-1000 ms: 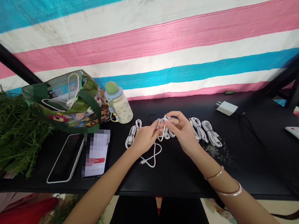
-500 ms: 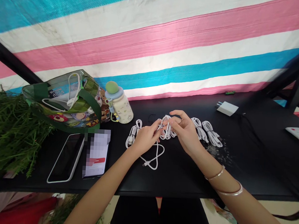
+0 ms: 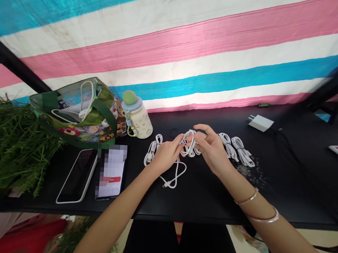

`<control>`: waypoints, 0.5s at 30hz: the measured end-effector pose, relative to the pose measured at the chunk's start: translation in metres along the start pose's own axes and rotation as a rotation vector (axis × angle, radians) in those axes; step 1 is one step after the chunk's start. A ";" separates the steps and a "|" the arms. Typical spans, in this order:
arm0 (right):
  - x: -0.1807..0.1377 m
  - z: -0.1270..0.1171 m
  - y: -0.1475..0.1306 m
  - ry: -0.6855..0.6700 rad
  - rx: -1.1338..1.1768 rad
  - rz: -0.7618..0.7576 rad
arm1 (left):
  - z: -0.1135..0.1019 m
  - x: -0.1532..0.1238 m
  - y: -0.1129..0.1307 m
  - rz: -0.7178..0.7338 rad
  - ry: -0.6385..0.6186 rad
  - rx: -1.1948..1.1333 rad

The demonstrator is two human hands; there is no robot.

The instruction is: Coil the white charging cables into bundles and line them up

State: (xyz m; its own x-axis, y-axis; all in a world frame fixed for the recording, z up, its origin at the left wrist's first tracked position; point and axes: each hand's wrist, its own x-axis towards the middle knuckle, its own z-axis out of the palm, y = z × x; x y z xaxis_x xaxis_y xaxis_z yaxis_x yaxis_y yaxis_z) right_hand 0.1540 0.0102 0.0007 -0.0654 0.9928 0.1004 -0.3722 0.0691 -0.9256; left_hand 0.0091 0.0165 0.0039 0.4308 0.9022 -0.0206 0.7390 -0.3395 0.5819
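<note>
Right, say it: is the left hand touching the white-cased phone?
No, the left hand holds a white charging cable, apart from the white-cased phone.

Behind the black table point(image 3: 198, 204), a tarp point(image 3: 173, 54) runs in slanted pink, white and blue stripes; on the table lie white cables point(image 3: 228, 143) (bright against the black).

Got both hands point(image 3: 189, 150) on a coiled white USB cable point(image 3: 189, 145) over a black table point(image 3: 198, 204), left hand point(image 3: 167, 153) pinching one side, right hand point(image 3: 210, 150) on the other. A loose white cable loop point(image 3: 173, 176) sits below. More bundled cables point(image 3: 236, 149) lie just right, and a white charger plug point(image 3: 261, 123) sits farther off.
</note>
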 end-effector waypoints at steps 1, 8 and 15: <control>0.000 0.000 0.000 0.004 0.004 0.010 | 0.000 0.000 0.001 0.001 0.005 0.027; 0.001 0.000 -0.003 -0.031 0.090 0.101 | -0.001 -0.001 0.001 0.017 -0.002 0.105; 0.001 -0.001 -0.003 -0.120 0.088 0.127 | -0.002 0.000 0.001 0.008 -0.013 0.168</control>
State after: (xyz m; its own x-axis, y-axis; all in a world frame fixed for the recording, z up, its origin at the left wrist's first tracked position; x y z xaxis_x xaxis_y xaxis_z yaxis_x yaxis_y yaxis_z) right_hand 0.1559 0.0109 0.0032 -0.2248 0.9739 0.0319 -0.4328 -0.0705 -0.8987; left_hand 0.0090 0.0166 0.0059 0.4426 0.8963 -0.0274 0.8112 -0.3872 0.4381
